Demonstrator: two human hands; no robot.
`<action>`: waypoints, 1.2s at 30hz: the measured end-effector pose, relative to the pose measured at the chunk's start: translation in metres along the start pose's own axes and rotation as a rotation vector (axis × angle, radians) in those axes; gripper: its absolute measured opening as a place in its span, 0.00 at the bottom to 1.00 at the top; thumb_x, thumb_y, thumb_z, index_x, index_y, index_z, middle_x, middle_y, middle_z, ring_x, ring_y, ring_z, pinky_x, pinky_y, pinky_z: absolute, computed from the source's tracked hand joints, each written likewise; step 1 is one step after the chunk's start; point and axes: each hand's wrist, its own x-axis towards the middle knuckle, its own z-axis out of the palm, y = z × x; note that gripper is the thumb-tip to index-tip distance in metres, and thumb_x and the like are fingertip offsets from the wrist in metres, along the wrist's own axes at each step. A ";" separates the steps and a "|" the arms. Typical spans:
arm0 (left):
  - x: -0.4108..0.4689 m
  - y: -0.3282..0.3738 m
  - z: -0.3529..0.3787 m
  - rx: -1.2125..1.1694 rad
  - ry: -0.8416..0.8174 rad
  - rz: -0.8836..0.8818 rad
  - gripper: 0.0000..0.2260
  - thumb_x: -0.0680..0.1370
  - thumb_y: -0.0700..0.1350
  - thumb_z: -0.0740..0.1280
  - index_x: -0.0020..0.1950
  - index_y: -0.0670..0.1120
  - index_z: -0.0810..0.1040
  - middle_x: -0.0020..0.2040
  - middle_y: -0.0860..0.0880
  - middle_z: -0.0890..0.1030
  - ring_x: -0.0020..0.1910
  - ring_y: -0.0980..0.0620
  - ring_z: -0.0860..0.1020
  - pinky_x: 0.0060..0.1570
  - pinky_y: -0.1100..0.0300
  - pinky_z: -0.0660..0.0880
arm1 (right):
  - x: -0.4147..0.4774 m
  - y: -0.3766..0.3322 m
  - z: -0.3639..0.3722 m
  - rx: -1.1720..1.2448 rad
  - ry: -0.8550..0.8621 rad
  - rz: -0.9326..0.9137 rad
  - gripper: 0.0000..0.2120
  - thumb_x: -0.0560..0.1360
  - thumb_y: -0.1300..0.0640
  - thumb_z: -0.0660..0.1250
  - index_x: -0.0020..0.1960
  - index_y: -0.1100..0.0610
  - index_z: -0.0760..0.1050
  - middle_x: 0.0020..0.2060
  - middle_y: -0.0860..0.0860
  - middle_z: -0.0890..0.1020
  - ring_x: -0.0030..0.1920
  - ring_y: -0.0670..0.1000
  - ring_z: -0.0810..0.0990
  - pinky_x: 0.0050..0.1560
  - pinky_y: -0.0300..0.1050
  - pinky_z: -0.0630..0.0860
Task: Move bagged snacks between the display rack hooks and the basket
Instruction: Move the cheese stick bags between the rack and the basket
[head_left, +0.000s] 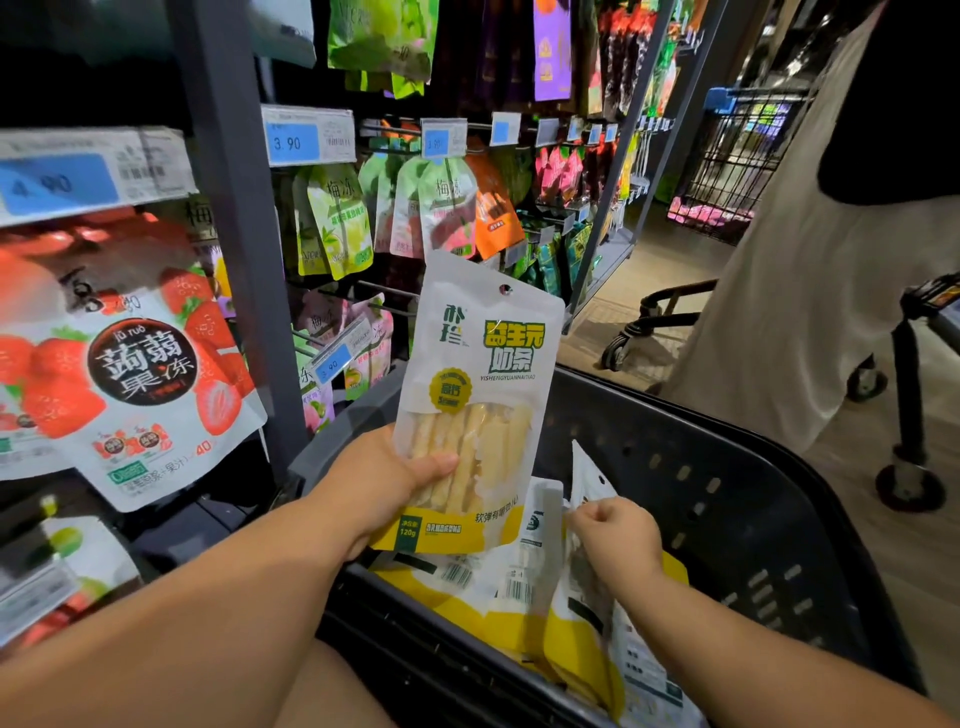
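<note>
Head view looks down at a black plastic basket (727, 467) that stands in front of a display rack (234, 260). The left hand (384, 478) holds a snack bag (478, 395) by its lower left part: the thumb lies across the front of the clear window and the other fingers are behind the bag, hidden. This bag is upright, above the far left corner of the basket and in front of the rack, and its top hole is free, not on any hook. It is white and yellow with green letters, and pale sticks show through the window.

The right hand (615, 540) is lower, over the middle of the basket. Its fingers are curled and they pinch the upper edge of a standing bag (587, 467) of the same kind, which leans on edge inside the basket. More of the same bags (467, 582) lie flat in a pile along the near edge of the basket, some with the barcode side up.

On the rack, green, pink and orange bags hang in rows behind blue price tags (293, 140). One bare hook (384, 290) shows just left of the held bag. A large strawberry bag (140, 384) hangs at the left edge. At the right, well apart from the basket, stand a wire cart (737, 156) and a person in pale clothes (779, 312).
</note>
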 end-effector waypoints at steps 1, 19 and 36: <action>-0.001 0.000 0.000 0.004 0.004 0.000 0.09 0.73 0.43 0.75 0.52 0.49 0.83 0.46 0.48 0.86 0.48 0.45 0.85 0.58 0.42 0.77 | -0.002 -0.005 -0.002 0.030 0.010 -0.039 0.21 0.70 0.61 0.66 0.25 0.55 0.58 0.23 0.50 0.58 0.28 0.50 0.57 0.32 0.46 0.56; -0.013 0.014 0.008 -0.046 0.177 0.112 0.14 0.68 0.50 0.77 0.51 0.51 0.83 0.47 0.50 0.86 0.49 0.48 0.84 0.58 0.45 0.77 | -0.020 -0.078 -0.115 0.473 0.407 -0.313 0.06 0.81 0.55 0.60 0.46 0.55 0.71 0.40 0.52 0.76 0.39 0.52 0.73 0.40 0.50 0.71; -0.124 0.031 -0.095 -0.156 0.506 0.273 0.09 0.70 0.53 0.75 0.48 0.54 0.83 0.44 0.56 0.86 0.45 0.57 0.83 0.49 0.55 0.79 | -0.065 -0.242 -0.052 0.875 -0.139 -0.638 0.11 0.83 0.54 0.59 0.42 0.49 0.72 0.35 0.50 0.76 0.32 0.43 0.74 0.32 0.38 0.72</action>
